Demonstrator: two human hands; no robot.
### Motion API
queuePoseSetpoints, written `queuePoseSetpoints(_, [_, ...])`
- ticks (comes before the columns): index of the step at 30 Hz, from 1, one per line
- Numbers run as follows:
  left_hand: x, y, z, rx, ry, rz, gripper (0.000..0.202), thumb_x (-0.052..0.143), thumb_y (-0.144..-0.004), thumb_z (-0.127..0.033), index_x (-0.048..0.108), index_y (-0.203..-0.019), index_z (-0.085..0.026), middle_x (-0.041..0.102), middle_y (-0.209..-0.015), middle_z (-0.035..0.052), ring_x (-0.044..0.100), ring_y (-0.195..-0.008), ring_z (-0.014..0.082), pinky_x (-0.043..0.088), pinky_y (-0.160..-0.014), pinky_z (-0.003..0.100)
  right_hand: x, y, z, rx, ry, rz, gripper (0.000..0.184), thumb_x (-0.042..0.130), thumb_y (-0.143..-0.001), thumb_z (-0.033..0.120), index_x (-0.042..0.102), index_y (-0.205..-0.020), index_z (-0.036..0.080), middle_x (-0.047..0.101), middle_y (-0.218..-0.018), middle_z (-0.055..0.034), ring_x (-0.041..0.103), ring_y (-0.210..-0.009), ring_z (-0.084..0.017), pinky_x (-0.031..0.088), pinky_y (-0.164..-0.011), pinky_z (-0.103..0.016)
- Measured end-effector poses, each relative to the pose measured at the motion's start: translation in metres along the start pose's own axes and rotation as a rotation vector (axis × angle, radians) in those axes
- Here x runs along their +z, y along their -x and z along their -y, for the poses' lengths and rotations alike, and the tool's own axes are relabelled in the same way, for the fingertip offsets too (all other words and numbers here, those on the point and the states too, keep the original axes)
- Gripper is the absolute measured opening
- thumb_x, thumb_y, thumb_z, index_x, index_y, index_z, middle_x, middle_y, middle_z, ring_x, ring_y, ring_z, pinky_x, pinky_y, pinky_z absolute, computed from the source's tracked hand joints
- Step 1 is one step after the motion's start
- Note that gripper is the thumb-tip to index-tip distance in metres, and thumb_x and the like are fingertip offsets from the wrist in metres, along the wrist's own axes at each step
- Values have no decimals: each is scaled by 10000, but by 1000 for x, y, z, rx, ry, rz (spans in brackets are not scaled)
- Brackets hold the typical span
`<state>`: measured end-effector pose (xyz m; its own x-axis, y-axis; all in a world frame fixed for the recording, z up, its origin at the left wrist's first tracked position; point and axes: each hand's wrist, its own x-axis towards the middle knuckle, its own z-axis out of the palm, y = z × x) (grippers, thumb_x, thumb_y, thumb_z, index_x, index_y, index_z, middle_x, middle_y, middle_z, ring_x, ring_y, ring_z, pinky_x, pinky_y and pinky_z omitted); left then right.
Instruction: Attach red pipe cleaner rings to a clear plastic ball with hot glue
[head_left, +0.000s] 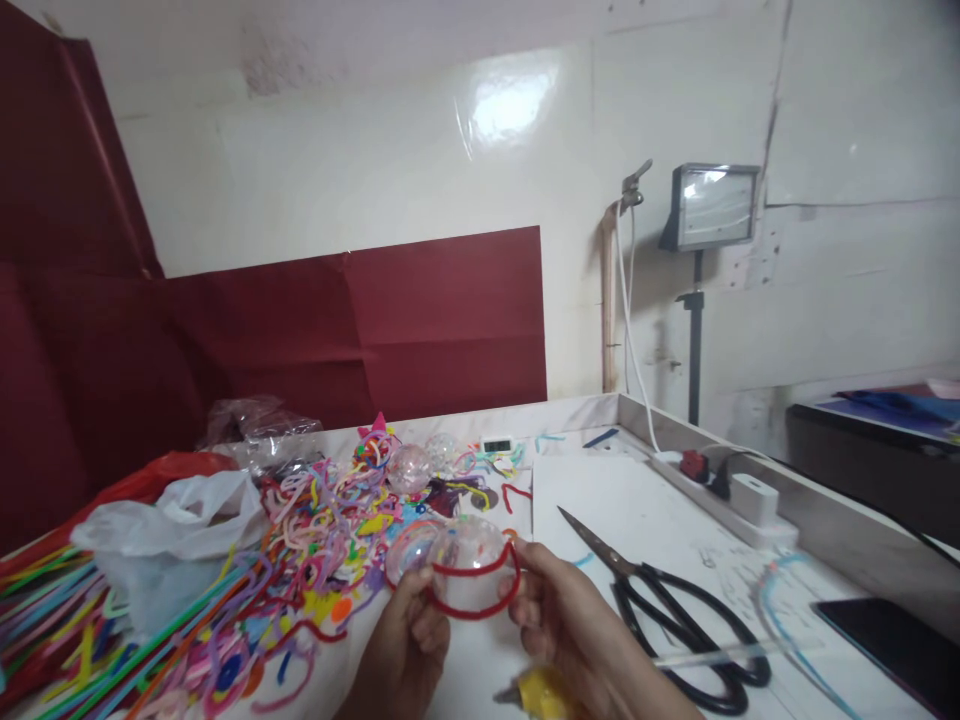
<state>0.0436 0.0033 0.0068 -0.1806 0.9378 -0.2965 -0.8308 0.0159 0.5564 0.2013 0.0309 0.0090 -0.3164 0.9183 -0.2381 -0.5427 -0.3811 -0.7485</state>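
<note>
Red pipe-cleaner loop (477, 614) lies directly between left hand (411, 635) and right hand (566, 610), long axis left-to-right, each hand pinching its nearer end.

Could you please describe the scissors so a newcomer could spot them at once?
On the white table, look just right of the person's right hand. The scissors lie there, tip pointing away; large black looped handles set them apart from the flat dark phone.

red pipe cleaner (476, 613): matt | plastic ball (409, 468): glossy | scissor blades (590, 534): metal | wall (360, 160): glossy
</note>
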Motion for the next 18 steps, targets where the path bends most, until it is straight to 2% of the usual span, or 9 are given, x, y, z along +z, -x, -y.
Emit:
queuePoseSetpoints(5, [0,-3,3,4,-13,-2,419,410,-921,-60,470,-518,-157,411,-333,-86,325,-211,3,263,-256,99,-1,0,-9,-55,34,-1,470,811,-557,502,552,-736,153,519,-497,66,444,-372,-36,230,-304,-112])
queuePoseSetpoints(8, [-1,-4,5,3,-29,-4,390,429,-909,-57,484,-534,-151,456,-351,-72,327,-213,2,247,-251,94,-3,-1,-12,-91,83,7,534,845,-504,545,533,-698,158,544,-546,55,435,-385,-26,205,-301,-110])
queuePoseSetpoints(11, [-3,-5,7,-2,-44,4,366,450,-893,-47,489,-545,-151,442,-339,-76,340,-220,10,253,-256,93,-4,-1,-16,-114,159,47,538,837,-519,577,535,-690,166,509,-459,61,355,-345,-26,181,-294,-120])
queuePoseSetpoints(13, [-4,-5,8,2,-52,4,345,447,-890,-37,498,-568,-149,487,-367,-63,353,-227,11,267,-260,99,-5,-1,-19,-133,205,70,526,827,-546,580,548,-714,168,468,-408,77,306,-328,-27,185,-291,-126])
queuePoseSetpoints(16, [-4,-3,9,13,-57,-1,324,438,-894,-28,504,-601,-150,537,-417,-51,355,-236,8,288,-269,107,-7,-1,-22,-158,242,79,491,812,-598,557,549,-747,170,479,-430,77,307,-333,-27,210,-301,-131])
queuePoseSetpoints(18, [-3,-2,10,14,-58,1,321,436,-899,-27,503,-611,-151,518,-411,-61,353,-239,9,288,-270,109,-8,0,-23,-162,254,82,458,796,-638,535,545,-761,171,479,-440,77,305,-335,-26,216,-311,-134])
